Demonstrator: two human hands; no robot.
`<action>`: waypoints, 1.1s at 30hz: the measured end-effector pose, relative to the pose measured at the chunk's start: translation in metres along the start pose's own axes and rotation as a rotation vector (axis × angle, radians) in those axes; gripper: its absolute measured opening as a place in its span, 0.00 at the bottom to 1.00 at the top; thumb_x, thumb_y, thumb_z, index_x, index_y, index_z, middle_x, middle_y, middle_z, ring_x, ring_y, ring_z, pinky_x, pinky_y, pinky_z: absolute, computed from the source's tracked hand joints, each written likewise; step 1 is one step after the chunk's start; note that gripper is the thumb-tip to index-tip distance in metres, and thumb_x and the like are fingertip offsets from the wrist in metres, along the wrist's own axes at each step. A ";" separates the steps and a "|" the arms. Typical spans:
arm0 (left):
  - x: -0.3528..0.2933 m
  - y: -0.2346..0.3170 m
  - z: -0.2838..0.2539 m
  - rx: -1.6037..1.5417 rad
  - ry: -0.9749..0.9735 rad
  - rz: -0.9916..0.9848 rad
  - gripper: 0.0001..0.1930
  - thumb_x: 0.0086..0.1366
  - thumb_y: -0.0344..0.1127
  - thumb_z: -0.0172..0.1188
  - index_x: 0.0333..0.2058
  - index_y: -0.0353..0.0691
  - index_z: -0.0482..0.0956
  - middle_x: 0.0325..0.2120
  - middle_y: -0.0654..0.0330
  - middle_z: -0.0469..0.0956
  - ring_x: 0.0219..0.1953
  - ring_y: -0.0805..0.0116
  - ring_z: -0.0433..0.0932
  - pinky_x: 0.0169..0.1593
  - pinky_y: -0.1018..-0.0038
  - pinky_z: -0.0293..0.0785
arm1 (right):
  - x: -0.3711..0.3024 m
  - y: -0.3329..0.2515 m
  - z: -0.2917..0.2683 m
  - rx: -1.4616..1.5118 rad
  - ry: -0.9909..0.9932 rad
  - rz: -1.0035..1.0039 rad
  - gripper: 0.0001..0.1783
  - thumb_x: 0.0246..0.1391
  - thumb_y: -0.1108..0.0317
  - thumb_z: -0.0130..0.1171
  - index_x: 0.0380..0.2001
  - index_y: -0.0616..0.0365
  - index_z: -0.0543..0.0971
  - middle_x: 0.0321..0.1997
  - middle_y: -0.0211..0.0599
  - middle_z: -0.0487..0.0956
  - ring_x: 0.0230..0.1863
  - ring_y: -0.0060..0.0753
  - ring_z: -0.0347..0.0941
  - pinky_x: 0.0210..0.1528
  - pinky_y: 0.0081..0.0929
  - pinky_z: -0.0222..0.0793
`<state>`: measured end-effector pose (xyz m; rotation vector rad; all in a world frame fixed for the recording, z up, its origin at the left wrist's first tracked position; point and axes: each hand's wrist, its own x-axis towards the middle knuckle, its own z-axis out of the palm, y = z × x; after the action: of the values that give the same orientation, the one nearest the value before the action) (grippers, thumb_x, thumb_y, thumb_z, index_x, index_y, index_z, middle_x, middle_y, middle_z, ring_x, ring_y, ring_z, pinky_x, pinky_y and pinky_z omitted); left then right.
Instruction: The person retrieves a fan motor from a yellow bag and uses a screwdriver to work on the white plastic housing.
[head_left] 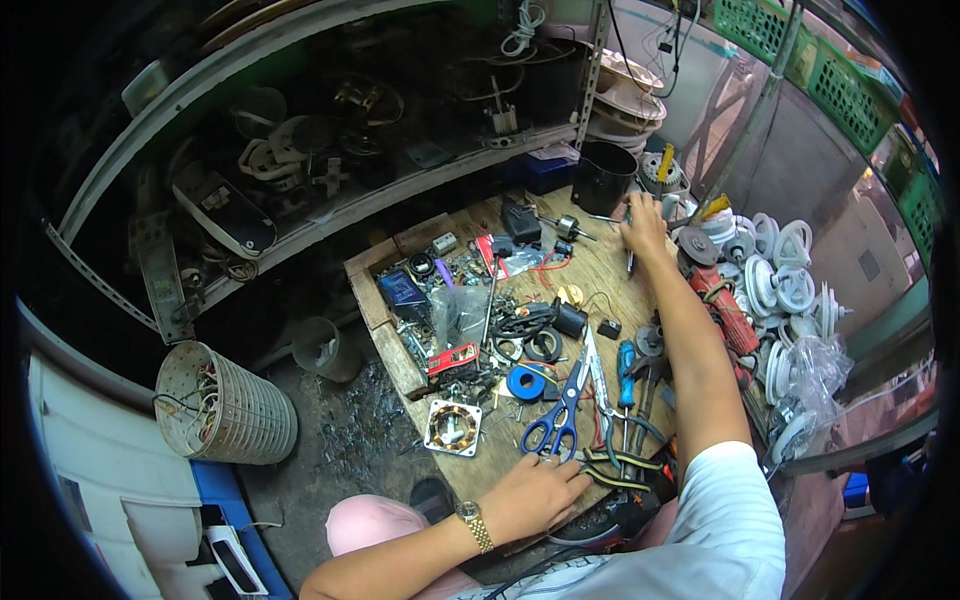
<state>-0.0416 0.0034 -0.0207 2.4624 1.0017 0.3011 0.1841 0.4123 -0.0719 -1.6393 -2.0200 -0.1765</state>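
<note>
My left hand (532,492) lies flat at the near edge of the wooden bench (625,290), fingers stretched out and holding nothing. Its fingertips are beside the blue scissors' handles (553,432) and the yellow-and-black handled pliers (612,478). Reaching to the far right corner, my right hand (645,224) has its fingers curled beside a black pot (603,175). Thin metal bits show around those fingers, but what they grip is mostly hidden. Between the hands lie a blue screwdriver (626,375), a blue tape roll (526,381) and a square motor stator (453,428) with copper windings.
Small parts crowd the bench's left side, within a wooden rim (385,335). White plastic pulleys (765,285) and a red angle grinder (728,310) are heaped at right. A white basket (225,405) stands on the floor at left. A metal shelf (330,215) runs behind.
</note>
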 end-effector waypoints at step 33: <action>-0.011 -0.296 -0.119 0.397 0.438 -0.357 0.27 0.43 0.26 0.65 0.47 0.43 0.73 0.44 0.54 0.76 0.47 0.49 0.75 0.51 0.63 0.73 | -0.008 -0.165 0.007 0.644 -0.053 -0.066 0.38 0.33 0.60 0.68 0.50 0.67 0.73 0.47 0.51 0.76 0.47 0.45 0.75 0.51 0.35 0.70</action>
<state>-0.2711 0.2210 -0.0637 2.5404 1.8106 0.5831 0.0273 0.3661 -0.0446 -1.1744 -1.8932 0.4554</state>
